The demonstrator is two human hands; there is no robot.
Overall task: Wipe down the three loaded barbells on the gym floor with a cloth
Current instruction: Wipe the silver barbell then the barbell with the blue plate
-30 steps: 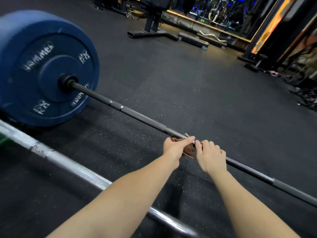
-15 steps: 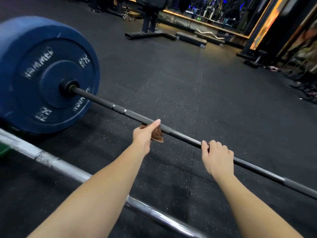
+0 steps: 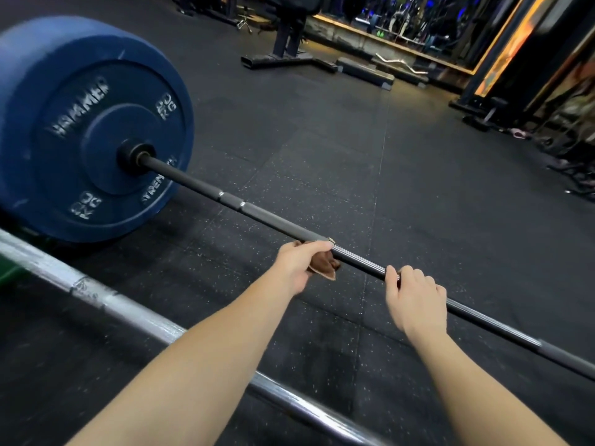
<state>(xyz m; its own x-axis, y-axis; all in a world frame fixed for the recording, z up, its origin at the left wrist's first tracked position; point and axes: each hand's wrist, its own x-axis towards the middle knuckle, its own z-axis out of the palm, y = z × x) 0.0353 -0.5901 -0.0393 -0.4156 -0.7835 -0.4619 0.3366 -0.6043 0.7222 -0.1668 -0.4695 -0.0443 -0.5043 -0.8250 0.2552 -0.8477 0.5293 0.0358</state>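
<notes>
Head view, looking forward and down.

Nearest, lower frame: the silver barbell (image 3: 128, 312) shaft runs from the left edge down to bottom centre and passes under your left forearm. The chrome is scuffed in patches. A green shape (image 3: 8, 272) sits at the left edge beside it, too blurred to identify.

Centre frame: both your hands are on the black barbell (image 3: 267, 218).
- Your left hand (image 3: 297, 262) has its fingers curled round a brown cloth (image 3: 323, 267), clamping it against the shaft. One digit lies along the top of the bar, and a bunched corner of cloth hangs out below the palm.
- Your right hand (image 3: 415, 300) sits just beside it, further toward the lower right. It grips overhand, knuckles up, fingers wrapped over the bare shaft. A short stretch of ridged bar shows between the two hands.

Beyond the hands: the black shaft climbs diagonally to the upper left and enters the hub of a blue plate (image 3: 93, 130). The plate stands upright on the floor and reads "HAMMER" and "20 KG". The other end of the bar leaves the frame at lower right.

Floor (image 3: 322, 156): black speckled rubber tiles, seams visible.

Far, top of frame: a black bench base (image 3: 283, 56) and a curl bar (image 3: 402, 64) lying by a lit ledge. Dark rack uprights (image 3: 502, 69) stand at upper right.
</notes>
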